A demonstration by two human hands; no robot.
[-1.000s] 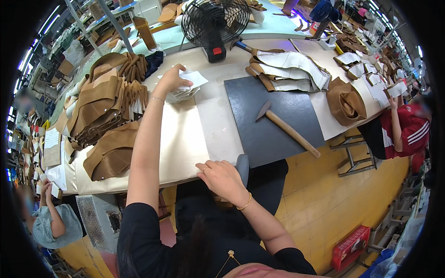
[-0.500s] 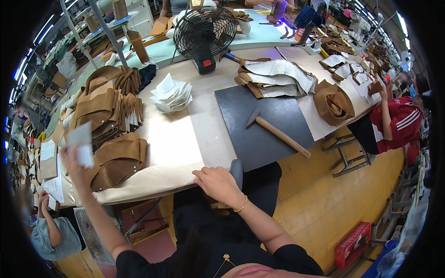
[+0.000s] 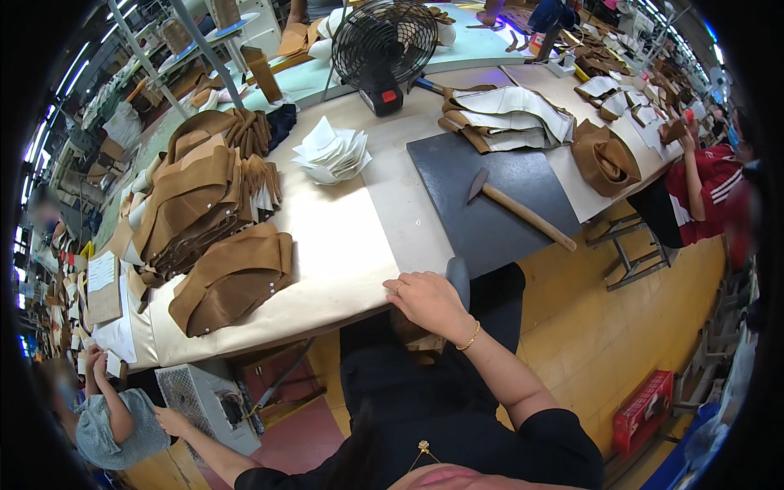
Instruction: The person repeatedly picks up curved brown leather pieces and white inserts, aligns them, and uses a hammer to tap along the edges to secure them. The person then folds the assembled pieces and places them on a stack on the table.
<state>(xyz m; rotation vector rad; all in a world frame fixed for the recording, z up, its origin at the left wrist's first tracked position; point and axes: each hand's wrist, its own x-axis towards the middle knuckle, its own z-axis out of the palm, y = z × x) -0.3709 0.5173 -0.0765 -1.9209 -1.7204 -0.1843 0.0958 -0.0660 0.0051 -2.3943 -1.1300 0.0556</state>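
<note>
Left hand (image 3: 173, 421) dropped beside grey box (image 3: 208, 402), grip seemingly empty | right hand (image 3: 429, 302) flat on table edge (image 3: 327, 306)

My right hand (image 3: 429, 302) sits palm down, fingers loosely curled, forearm running off toward 5 o'clock. Left hand (image 3: 173, 421) is way down low at 8 o'clock, arm stretched out.

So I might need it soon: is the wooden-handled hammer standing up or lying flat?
Lying flat: the wooden-handled hammer rests sideways on the dark grey mat.
</note>
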